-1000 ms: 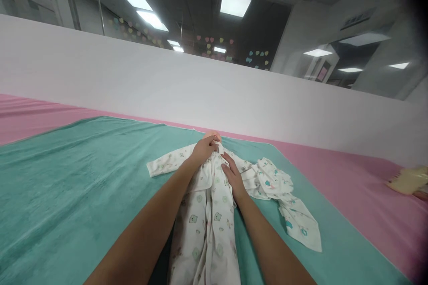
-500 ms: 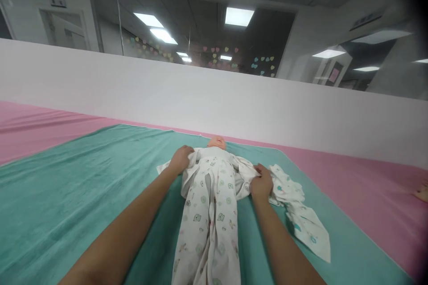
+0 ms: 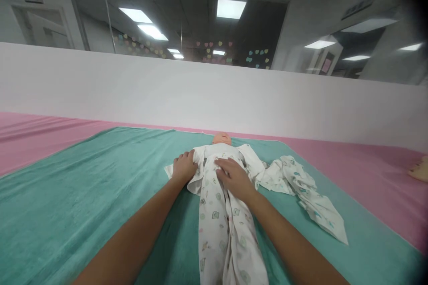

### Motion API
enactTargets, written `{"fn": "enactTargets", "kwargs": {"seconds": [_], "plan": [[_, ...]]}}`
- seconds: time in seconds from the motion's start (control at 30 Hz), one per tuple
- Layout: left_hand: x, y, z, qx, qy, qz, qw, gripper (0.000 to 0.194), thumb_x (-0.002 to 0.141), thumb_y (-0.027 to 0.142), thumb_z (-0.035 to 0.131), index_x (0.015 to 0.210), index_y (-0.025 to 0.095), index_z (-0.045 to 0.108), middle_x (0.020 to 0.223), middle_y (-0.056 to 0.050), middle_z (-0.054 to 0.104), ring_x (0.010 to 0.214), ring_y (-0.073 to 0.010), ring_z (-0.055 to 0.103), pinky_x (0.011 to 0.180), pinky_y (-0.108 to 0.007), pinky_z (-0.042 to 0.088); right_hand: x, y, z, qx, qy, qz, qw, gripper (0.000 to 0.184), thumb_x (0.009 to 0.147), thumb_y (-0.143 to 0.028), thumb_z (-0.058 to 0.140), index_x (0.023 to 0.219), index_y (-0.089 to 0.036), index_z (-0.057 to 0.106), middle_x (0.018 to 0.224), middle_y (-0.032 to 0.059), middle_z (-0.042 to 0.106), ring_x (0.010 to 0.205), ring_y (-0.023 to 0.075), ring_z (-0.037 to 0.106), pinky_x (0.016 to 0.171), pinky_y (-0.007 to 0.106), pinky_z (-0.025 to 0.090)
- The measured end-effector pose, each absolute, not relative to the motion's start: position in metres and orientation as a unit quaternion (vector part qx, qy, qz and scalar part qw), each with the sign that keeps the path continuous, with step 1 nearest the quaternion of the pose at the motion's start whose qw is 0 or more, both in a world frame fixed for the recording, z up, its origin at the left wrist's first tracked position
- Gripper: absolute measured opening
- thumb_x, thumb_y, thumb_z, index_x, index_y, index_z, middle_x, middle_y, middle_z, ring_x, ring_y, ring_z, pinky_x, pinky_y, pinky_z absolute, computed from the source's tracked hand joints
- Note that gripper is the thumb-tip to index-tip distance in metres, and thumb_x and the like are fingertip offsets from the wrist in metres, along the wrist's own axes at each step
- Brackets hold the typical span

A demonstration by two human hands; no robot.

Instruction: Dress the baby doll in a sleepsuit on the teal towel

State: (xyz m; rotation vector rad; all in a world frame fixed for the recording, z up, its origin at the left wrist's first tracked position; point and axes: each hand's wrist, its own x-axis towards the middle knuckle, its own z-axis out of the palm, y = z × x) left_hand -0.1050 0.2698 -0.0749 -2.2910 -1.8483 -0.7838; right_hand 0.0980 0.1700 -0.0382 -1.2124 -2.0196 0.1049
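A baby doll (image 3: 222, 138) lies on its back, head at the far end, in a white shirt (image 3: 254, 160). White trousers (image 3: 217, 218) printed with small animals stretch from its waist toward me. At the doll's left edge in view, my left hand (image 3: 184, 167) is closed over the shirt's side and sleeve, its fingertips partly hidden. My right hand (image 3: 234, 179) lies across the top of the trousers, fingers stretched out and slightly apart, gripping nothing.
A crumpled white cloth garment with blue-green prints (image 3: 314, 200) lies to the right, touching the shirt sleeve. Beneath everything is a green sheet (image 3: 100, 187) over a pink cover (image 3: 351, 160). A white wall (image 3: 167, 93) with glass above rises behind. Part of another doll (image 3: 419, 169) shows at the right edge.
My right hand has let go of the shirt's right side and moved left onto the trousers' top. My left hand stays at the shirt's left side. The view has shifted slightly.
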Motion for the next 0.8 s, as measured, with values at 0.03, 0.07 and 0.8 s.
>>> {"fn": "enactTargets", "kwargs": {"seconds": [0.03,0.07,0.8], "plan": [[-0.107,0.271,-0.075,-0.755,-0.601,-0.260,0.046,0.051,0.077,0.018,0.043,0.128,0.021,0.041,0.116,-0.011,0.055,0.103,-0.0281,0.051,0.085,-0.040,0.038,0.087,0.169,-0.037,-0.478,-0.806,0.030,0.347,0.043,0.087,-0.038,0.038,0.126,-0.025,0.049,0.131,0.0035,0.050,0.125,0.0208,0.040,0.108,0.043,0.025],[-0.108,0.272,-0.076,-0.758,-0.593,-0.267,0.043,0.050,0.076,0.015,0.042,0.126,0.021,0.044,0.116,-0.010,0.056,0.102,-0.0270,0.052,0.084,-0.037,0.039,0.079,0.169,-0.037,-0.481,-0.815,0.011,0.322,0.047,0.087,-0.041,0.038,0.129,-0.023,0.046,0.136,0.0047,0.045,0.129,0.0218,0.035,0.110,0.044,0.021],[-0.133,0.289,-0.070,-0.648,-0.631,-0.409,-0.124,0.040,0.083,0.015,0.030,0.119,0.018,0.048,0.111,-0.012,0.059,0.101,-0.0262,0.055,0.082,-0.036,0.042,0.019,0.318,-0.014,-0.605,-0.790,-0.093,-0.039,0.042,0.063,-0.022,0.066,0.104,-0.023,0.058,0.109,0.0117,0.062,0.103,0.0306,0.053,0.084,0.048,0.040]]}}
